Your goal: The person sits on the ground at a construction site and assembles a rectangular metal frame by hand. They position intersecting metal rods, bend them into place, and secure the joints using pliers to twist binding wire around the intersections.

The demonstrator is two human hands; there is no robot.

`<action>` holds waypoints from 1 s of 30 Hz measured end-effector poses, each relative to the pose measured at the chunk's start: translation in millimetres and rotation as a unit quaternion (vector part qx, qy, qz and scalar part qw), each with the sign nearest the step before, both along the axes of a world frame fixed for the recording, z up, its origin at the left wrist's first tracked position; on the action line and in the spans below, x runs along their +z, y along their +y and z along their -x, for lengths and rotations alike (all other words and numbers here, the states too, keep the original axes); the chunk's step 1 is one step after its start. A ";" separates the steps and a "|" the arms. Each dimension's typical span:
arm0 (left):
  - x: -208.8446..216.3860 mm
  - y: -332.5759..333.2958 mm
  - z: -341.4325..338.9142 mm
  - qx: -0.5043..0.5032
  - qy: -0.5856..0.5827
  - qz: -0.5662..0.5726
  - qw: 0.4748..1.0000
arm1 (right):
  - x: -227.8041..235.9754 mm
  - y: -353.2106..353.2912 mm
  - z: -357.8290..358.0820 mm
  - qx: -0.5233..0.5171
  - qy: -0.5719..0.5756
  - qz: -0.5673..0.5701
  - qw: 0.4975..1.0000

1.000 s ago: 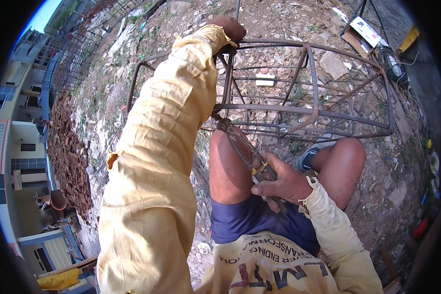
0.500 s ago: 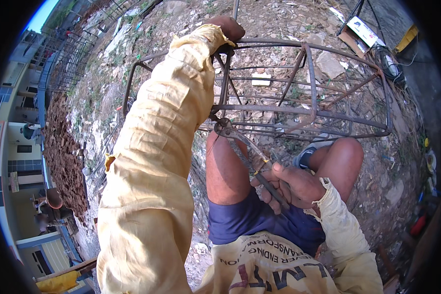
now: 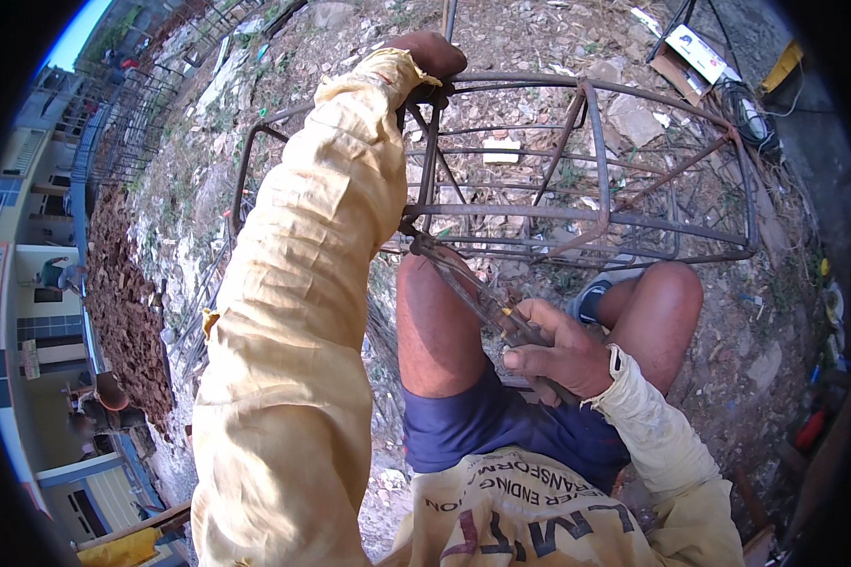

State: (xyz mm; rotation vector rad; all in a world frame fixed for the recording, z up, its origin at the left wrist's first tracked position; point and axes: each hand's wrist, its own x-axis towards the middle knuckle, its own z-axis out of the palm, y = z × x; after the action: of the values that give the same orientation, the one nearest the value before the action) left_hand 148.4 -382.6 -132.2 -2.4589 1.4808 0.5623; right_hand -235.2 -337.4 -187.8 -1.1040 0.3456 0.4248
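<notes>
The steel bar cage (image 3: 539, 211) spans the upper middle of the frame; it looks stiff, rough and fairly heavy, best held by its long bars near a corner. By its left-hand joint sits the head of the pincers (image 3: 475, 287), which seem hard and easiest held low on the handles. The right hand (image 3: 565, 352), right of centre, has its fingers wrapped loosely round those near-together handles. The left hand (image 3: 432, 54), top centre, is at the upper bar; hidden fingers leave its grip unclear. Stony ground (image 3: 756, 369) lies around.
</notes>
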 end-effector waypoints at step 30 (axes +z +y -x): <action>-3.1 -2.4 8.1 0.083 -0.024 0.045 0.995 | 11.0 -3.7 -9.5 0.046 0.093 -0.112 0.988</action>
State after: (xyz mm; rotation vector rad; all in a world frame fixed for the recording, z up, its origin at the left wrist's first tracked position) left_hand 140.2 -385.0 -135.3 -2.6629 1.3213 0.4724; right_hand -225.8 -341.1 -176.8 -0.8657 0.4014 0.6360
